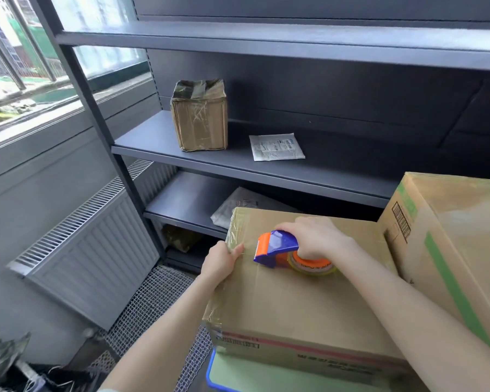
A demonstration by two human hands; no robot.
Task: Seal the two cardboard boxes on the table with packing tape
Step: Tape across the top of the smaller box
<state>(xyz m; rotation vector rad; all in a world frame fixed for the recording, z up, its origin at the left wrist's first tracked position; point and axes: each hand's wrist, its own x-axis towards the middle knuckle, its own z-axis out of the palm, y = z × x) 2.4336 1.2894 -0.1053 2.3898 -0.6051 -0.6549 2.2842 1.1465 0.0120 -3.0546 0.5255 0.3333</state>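
Note:
A closed cardboard box (300,304) lies in front of me on a small green table (238,374). My right hand (317,236) grips a blue and orange tape dispenser (277,246) that rests on the box top near its left edge. A strip of clear tape runs from the dispenser over that edge. My left hand (222,260) presses the tape end down at the box's left edge, thumb on top. A second, taller cardboard box (450,236) with green tape stands against the right side of the first.
A dark metal shelf unit (266,162) stands behind the boxes. It holds a small taped cardboard box (200,116), a white packet (276,147) and a grey mailer bag (235,207). A radiator (96,250) and a window are on the left.

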